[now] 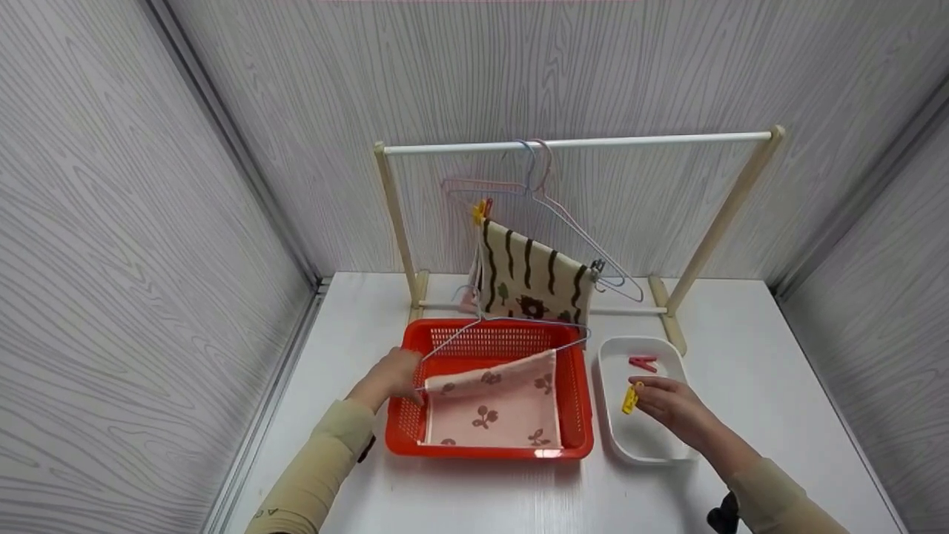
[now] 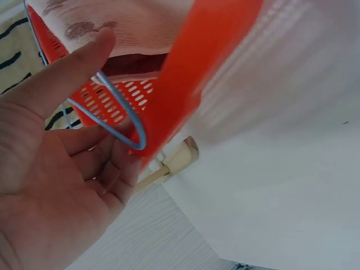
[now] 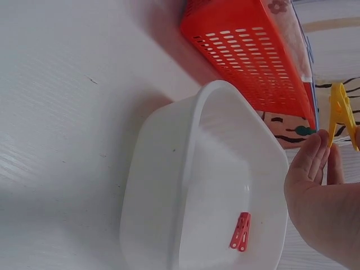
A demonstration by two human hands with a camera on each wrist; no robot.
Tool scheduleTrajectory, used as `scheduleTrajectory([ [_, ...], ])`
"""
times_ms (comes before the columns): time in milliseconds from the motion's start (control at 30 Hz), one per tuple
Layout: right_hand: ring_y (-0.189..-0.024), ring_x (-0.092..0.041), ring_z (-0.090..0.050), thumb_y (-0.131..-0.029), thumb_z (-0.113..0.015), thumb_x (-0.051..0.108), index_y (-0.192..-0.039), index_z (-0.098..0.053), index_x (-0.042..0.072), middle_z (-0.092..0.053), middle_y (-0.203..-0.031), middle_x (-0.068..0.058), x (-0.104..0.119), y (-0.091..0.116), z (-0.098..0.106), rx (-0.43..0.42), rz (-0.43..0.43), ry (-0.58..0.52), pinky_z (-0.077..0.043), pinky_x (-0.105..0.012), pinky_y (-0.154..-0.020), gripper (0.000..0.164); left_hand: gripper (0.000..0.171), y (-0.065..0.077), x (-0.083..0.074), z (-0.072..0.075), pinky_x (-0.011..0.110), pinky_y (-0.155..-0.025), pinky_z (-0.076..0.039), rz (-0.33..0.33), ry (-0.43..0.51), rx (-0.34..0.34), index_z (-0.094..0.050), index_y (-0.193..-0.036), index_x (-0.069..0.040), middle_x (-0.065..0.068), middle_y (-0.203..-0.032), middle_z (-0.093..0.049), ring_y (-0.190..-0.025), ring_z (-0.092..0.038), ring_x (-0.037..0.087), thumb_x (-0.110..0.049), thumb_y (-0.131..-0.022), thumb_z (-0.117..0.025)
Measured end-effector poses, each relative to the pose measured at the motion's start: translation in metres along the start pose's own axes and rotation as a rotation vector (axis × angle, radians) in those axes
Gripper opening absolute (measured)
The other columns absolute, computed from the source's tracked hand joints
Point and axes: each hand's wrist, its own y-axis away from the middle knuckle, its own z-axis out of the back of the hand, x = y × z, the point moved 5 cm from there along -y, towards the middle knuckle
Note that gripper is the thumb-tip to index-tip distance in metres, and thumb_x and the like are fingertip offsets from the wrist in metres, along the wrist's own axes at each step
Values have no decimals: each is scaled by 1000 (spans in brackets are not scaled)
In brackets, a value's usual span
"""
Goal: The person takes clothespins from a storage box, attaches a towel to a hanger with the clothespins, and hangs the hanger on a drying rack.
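My left hand (image 1: 395, 372) holds the left end of a light-blue wire hanger (image 2: 121, 101), its thumb (image 2: 84, 70) on one side and bent fingers on the other. Over the hanger's bottom bar hangs a pink cloth (image 1: 493, 408) with dark cherry prints, lying across the red basket (image 1: 489, 452). My right hand (image 1: 673, 406) pinches a yellow clothespin (image 1: 630, 399) above the white tub (image 1: 646, 458). In the right wrist view the clothespin's legs point down between the fingertips. Inside the tub lies a red clothespin (image 3: 241, 232).
Behind the basket stands a drying rack (image 1: 630, 141) with a white bar and wooden legs. Two hangers (image 1: 578, 222) hang from it, with a striped beige cloth (image 1: 530, 259) clipped by a yellow clothespin (image 1: 478, 213) and a dark clip (image 1: 597, 268). Grey wood-grain walls (image 1: 296, 74) enclose the white table.
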Motion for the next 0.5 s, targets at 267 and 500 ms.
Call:
scheduleTrajectory([
  [267,-102,-4,-74,-109,-58,10,-125,-70,8,-75,-108,7,-1,2,0,5,4,-14,-58,-24,-100,20,43,3,8,4,46,-93,-59,-71,125,8,-69,-122,-1,19,-112,-73,-95,-63,22,-1,-82,-86],
  [500,-101,-4,-73,-110,-56,10,-117,-73,15,-75,-107,6,-1,3,-2,22,5,-39,-58,-22,-99,18,43,6,18,5,26,-71,-51,-134,354,62,-61,-119,4,13,-98,-67,-80,-55,13,4,-81,-80],
])
